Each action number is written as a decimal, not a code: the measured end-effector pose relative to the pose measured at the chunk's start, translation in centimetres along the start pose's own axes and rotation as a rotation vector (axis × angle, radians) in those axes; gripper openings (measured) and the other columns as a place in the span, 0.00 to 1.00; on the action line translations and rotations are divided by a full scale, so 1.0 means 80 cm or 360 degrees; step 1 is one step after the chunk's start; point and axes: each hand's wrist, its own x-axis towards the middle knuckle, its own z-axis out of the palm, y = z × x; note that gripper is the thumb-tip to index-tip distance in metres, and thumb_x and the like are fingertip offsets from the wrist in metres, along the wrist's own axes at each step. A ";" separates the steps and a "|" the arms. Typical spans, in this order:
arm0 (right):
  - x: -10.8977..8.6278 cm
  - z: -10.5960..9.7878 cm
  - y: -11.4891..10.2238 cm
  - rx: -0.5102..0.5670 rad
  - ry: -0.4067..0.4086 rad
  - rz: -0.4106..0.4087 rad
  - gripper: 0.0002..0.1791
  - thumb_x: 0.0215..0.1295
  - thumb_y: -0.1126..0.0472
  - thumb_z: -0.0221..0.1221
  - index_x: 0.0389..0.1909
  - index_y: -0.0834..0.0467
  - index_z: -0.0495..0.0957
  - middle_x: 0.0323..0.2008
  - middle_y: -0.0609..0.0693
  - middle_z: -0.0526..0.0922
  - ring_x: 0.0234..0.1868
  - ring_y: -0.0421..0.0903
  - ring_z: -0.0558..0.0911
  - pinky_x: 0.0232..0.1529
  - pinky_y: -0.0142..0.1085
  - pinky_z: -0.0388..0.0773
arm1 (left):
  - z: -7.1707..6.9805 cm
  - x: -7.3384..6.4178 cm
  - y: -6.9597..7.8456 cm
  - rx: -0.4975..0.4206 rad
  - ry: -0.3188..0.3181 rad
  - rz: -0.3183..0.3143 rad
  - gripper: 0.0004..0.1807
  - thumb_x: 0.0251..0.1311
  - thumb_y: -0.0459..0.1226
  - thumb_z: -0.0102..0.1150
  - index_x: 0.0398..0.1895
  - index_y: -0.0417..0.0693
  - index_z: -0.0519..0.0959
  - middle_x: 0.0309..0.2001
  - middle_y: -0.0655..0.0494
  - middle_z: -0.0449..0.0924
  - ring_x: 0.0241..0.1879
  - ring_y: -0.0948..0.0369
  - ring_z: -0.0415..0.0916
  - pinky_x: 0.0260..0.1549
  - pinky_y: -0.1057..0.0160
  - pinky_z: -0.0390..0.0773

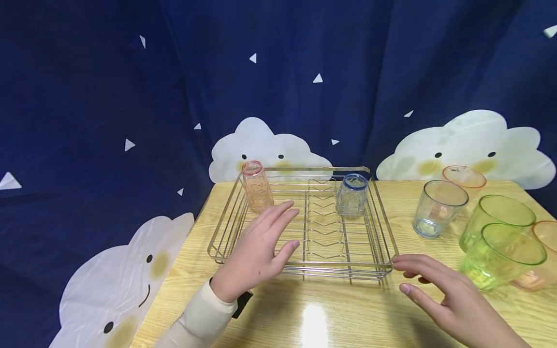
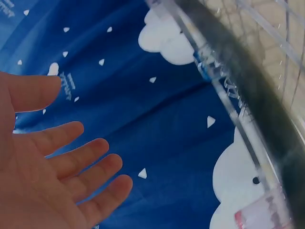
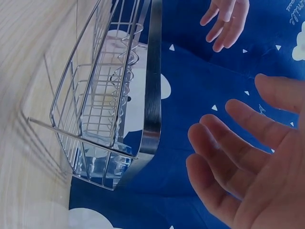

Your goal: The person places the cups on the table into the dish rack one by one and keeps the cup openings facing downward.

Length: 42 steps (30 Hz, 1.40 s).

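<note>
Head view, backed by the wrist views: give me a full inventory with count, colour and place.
Wire rack: one, silver, on the table
Pink-rimmed glass: one, pinkish, rack's far left
Blue-rimmed glass: one, clear, rack's far right
Clear glass: one, bluish base, right of the rack
Green cups: two, translucent green, table's right side
Orange cups: two, translucent orange, one behind the clear glass, one at the right edge
Table: one, pale wood, under the rack
Curtain: one, navy with white clouds and triangles, behind the table
Sleeve: one, cream, left arm
Left hand: one, bare, over the rack's near left
Right hand: one, bare, by the rack's near right corner
</note>
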 end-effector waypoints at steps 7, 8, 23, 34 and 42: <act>0.000 -0.001 0.000 0.0005 -0.0005 -0.0003 0.30 0.51 0.68 0.72 0.54 0.43 0.80 0.54 0.40 0.81 0.54 0.18 0.71 0.46 0.11 0.68 | 0.017 -0.017 0.015 -0.0024 -0.0129 0.0012 0.32 0.65 0.51 0.59 0.70 0.53 0.68 0.72 0.55 0.67 0.70 0.55 0.67 0.66 0.48 0.72; 0.000 -0.001 -0.001 0.0005 -0.0008 0.0000 0.29 0.51 0.68 0.71 0.54 0.43 0.80 0.54 0.41 0.81 0.54 0.18 0.71 0.46 0.11 0.68 | 0.019 -0.018 0.017 -0.0026 -0.0132 0.0015 0.32 0.65 0.51 0.59 0.70 0.53 0.68 0.72 0.55 0.67 0.70 0.55 0.67 0.66 0.48 0.72; -0.001 -0.002 0.003 -0.0059 -0.0032 0.0042 0.27 0.52 0.64 0.72 0.53 0.42 0.81 0.52 0.42 0.83 0.56 0.16 0.70 0.42 0.12 0.67 | 0.022 -0.029 0.021 -0.0039 -0.0132 -0.0017 0.32 0.65 0.52 0.59 0.71 0.56 0.67 0.74 0.57 0.65 0.70 0.56 0.67 0.67 0.49 0.71; 0.001 -0.010 0.010 -0.0086 0.0037 0.0072 0.26 0.51 0.65 0.72 0.51 0.42 0.81 0.50 0.39 0.83 0.50 0.18 0.72 0.39 0.13 0.69 | 0.022 -0.032 0.022 -0.0056 -0.0123 -0.0026 0.31 0.64 0.50 0.59 0.70 0.55 0.69 0.73 0.56 0.66 0.71 0.56 0.67 0.69 0.49 0.70; 0.001 -0.022 0.024 -0.0119 0.0043 0.0187 0.24 0.54 0.64 0.71 0.52 0.42 0.81 0.49 0.40 0.83 0.47 0.16 0.72 0.32 0.15 0.68 | 0.022 -0.035 0.023 -0.0056 -0.0109 -0.0030 0.31 0.64 0.50 0.59 0.70 0.55 0.68 0.73 0.57 0.65 0.71 0.57 0.66 0.70 0.50 0.68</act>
